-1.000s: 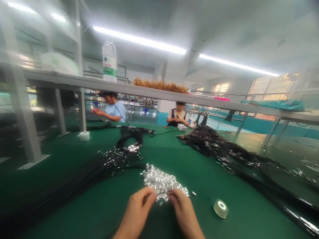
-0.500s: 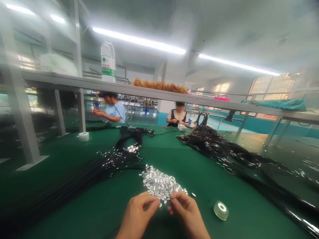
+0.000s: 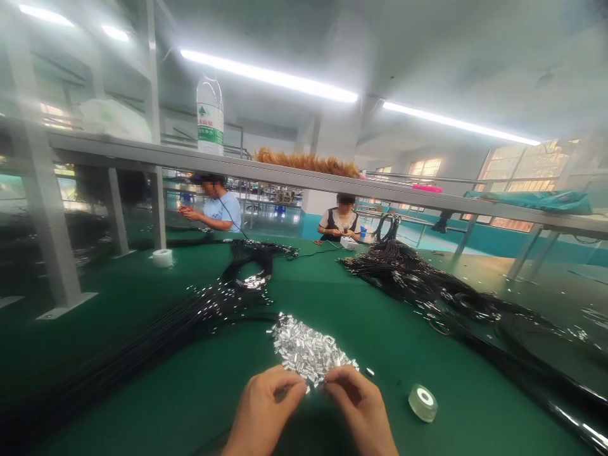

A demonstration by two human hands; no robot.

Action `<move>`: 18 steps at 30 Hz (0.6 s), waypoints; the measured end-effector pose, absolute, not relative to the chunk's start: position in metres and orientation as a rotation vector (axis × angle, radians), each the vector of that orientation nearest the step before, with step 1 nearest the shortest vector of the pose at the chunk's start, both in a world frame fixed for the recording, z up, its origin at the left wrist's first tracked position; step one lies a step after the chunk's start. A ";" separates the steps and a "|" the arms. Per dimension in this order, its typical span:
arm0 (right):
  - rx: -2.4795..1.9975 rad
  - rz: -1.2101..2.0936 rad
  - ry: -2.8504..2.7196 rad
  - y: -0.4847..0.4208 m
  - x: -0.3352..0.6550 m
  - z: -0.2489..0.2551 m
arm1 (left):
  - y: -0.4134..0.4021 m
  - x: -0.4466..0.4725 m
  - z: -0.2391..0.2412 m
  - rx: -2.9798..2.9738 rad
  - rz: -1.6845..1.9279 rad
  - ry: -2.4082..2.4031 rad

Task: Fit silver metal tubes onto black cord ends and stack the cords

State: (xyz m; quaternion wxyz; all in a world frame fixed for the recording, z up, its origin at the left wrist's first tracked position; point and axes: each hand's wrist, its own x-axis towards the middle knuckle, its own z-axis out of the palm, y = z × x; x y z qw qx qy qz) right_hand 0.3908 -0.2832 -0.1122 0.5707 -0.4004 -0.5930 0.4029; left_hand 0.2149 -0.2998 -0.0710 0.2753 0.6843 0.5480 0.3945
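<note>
Left hand (image 3: pixel 263 408) and right hand (image 3: pixel 361 408) meet fingertip to fingertip, fingers curled in a pinch on something too small to make out; the sleeves (image 3: pixel 306 351) lie heaped just beyond the fingertips; tape roll (image 3: pixel 422 402) sits right of them on the green table (image 3: pixel 190 386).

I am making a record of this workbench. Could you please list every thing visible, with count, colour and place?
metal sleeves: one pile, silver, table centre, before the hands
tape roll: one, clear, right of the hands
white roll: one, far left by a post
cable bundles: several, black, left and right
water bottle: one, clear, on the shelf
table: one, green
people: two, seated far side
left hand: fingers pinched, at the pile's near edge
right hand: likewise, fingertips meeting the left
</note>
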 end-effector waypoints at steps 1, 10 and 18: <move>-0.949 0.820 -1.490 -0.286 0.389 -0.109 | -0.301 0.215 -0.071 1.842 1.053 1.452; -1.061 0.672 -1.696 -0.294 0.380 -0.103 | -0.309 0.216 -0.074 1.597 0.994 1.299; -1.081 0.669 -1.831 -0.289 0.392 -0.103 | -0.308 0.224 -0.075 1.827 1.002 1.428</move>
